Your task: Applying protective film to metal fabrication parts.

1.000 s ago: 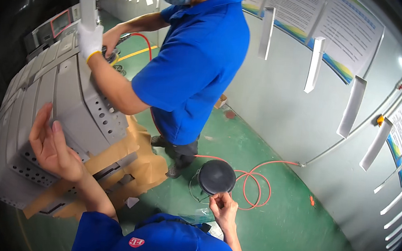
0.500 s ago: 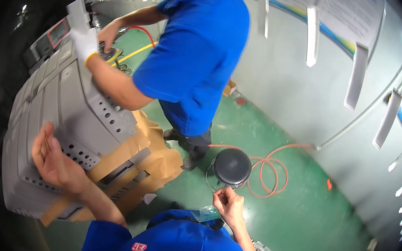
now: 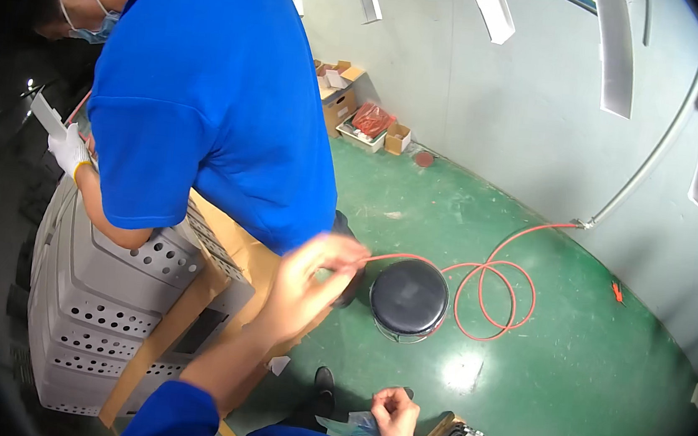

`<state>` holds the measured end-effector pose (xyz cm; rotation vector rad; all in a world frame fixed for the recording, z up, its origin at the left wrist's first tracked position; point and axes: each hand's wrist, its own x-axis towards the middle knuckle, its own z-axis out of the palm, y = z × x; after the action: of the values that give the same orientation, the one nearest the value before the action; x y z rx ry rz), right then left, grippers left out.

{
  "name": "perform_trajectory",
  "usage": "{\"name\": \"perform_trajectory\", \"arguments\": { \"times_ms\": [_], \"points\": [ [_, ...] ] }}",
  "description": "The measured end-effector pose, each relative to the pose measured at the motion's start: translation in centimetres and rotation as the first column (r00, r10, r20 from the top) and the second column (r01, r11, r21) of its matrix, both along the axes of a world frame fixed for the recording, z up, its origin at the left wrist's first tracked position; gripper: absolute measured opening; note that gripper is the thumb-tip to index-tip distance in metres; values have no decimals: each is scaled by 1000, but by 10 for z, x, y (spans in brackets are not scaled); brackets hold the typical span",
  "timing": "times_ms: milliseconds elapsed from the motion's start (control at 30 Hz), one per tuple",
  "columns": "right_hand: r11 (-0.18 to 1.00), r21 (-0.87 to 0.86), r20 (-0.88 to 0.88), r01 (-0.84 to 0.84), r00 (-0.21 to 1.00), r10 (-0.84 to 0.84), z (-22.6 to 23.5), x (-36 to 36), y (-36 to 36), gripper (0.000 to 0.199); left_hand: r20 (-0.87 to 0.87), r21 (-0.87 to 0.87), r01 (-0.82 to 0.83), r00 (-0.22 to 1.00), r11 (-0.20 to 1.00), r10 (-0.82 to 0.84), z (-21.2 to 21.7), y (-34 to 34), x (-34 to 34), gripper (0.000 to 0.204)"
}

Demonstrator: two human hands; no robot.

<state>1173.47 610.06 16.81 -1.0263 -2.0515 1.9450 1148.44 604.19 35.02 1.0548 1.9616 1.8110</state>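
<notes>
L hand (image 3: pixel 300 293): raised, fingers bent & part spread; blurred, can't tell if anything's held. R hand (image 3: pixel 397 416): thumb & index narrow, nr. touching; can't tell if they pinch the film. Clear film (image 3: pixel 352 425), 1 pc.: just L of R-hand fingers; prob. v. light, limp, slippery, creases easily; best taken by a free edge, thumb vs. index. Blk round-topped bucket (image 3: pixel 410 298): beyond R-hand fingers. Red hose (image 3: pixel 562 226): looped, beyond & R of same. Grey perforated casing (image 3: pixel 108 279): L of L-hand fingers.
</notes>
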Motion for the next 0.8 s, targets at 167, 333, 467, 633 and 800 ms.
{"name": "perform_trajectory", "arguments": {
  "times_ms": [167, 333, 467, 633, 800],
  "points": [
    [998, 53, -83, 31, 996, -26, -15, -6, 27, 14, -554, 162, -236, 782, 958, 286, 2, 171, -166, 36],
    [997, -31, -6, 71, 997, -71, -16, -36, 47, 9, -600, 209, -684, 474, 699, 644, 33, 254, -345, 56],
    [978, -83, 53, 191, 981, -187, -26, -70, 68, 11, -522, 55, -857, 413, 512, 746, 69, 264, -449, 66],
    [913, -193, 69, 359, 933, -353, -63, -106, 85, 14, -465, -54, -845, 493, 532, 736, 81, 280, -548, 97],
    [888, -79, 142, 453, 887, -439, -77, -144, 105, 11, 62, 98, -520, 854, 848, 516, 82, 301, -607, 139]
  ]
}}
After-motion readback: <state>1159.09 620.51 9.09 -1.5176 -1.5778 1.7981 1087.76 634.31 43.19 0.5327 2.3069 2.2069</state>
